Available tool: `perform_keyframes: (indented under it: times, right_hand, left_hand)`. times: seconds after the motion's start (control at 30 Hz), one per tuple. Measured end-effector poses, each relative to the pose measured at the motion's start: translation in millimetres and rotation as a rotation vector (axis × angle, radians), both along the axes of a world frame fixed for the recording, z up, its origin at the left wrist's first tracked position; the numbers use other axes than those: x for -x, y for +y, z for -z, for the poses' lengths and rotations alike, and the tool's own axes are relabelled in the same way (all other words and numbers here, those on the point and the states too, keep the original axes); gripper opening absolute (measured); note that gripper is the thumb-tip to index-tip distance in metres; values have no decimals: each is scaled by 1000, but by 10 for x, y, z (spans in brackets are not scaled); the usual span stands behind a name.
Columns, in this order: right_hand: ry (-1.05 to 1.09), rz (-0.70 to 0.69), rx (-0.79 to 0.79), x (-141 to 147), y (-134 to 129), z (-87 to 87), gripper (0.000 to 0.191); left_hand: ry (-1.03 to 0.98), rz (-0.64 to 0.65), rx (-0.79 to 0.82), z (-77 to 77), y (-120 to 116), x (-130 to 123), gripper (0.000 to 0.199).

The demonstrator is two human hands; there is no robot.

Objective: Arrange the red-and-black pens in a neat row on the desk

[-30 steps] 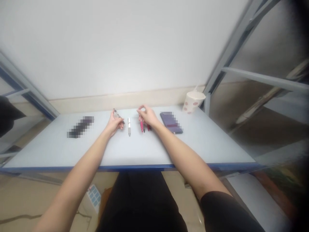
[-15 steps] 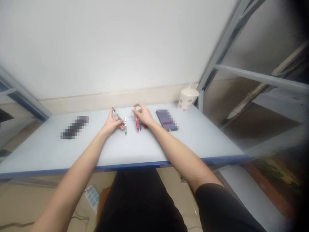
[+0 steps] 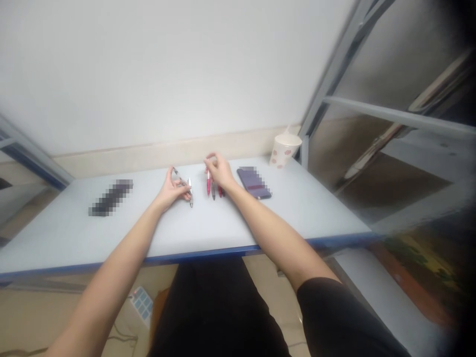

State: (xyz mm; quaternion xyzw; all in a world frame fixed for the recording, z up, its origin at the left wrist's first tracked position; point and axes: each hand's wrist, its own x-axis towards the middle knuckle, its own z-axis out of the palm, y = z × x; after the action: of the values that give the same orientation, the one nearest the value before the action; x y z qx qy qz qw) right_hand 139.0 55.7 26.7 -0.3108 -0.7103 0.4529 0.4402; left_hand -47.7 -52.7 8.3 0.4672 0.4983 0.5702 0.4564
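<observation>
- Dark pen (image 3: 179, 175), left of centre: gripped between fingers of left hand (image 3: 171, 191).
- Red pen (image 3: 208, 187), near centre: at bent fingers of right hand (image 3: 220, 172); cannot tell if gripped.

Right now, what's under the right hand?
Poking out from under the right hand are the lower ends of a pink pen, a dark pen and a red pen. The hand covers other parts; whether more pens hide there, I can't tell.
</observation>
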Motion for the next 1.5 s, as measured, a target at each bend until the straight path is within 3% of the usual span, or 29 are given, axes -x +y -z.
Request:
perform_keyframes:
  times: [0.1, 0.3, 0.53, 0.67, 0.9, 1.1, 1.27, 1.4, 1.5]
  right_hand:
    - [16, -39, 16, -38, 41, -9, 24]
    - [-128, -125, -35, 28, 120, 120, 21]
    - [-565, -7, -347, 92, 237, 211, 22]
    - [-728, 79, -438, 60, 241, 215, 27]
    - [-905, 68, -624, 9, 179, 165, 28]
    - [-939, 23, -809, -16, -110, -56, 31]
    - [-1035, -51, -730, -21, -336, -117, 29]
    - [-1034, 0, -668, -110, -256, -103, 40]
    - [-986, 26, -600, -175, -199, -174, 37]
  left_hand:
    - [4, -11, -17, 10, 5, -6, 135]
    - [16, -35, -52, 35, 33, 12, 134]
    - [60, -25, -85, 48, 29, 43, 132]
    - [51, -44, -89, 30, 2, 35, 132]
    - [52, -91, -90, -5, -26, 7, 139]
    - [56, -170, -108, -63, -17, 20, 117]
    - [41, -321, -86, -62, 18, 59, 92]
    - [38, -365, -84, -73, 4, 67, 78]
    - [33, -375, -88, -90, -10, 64, 69]
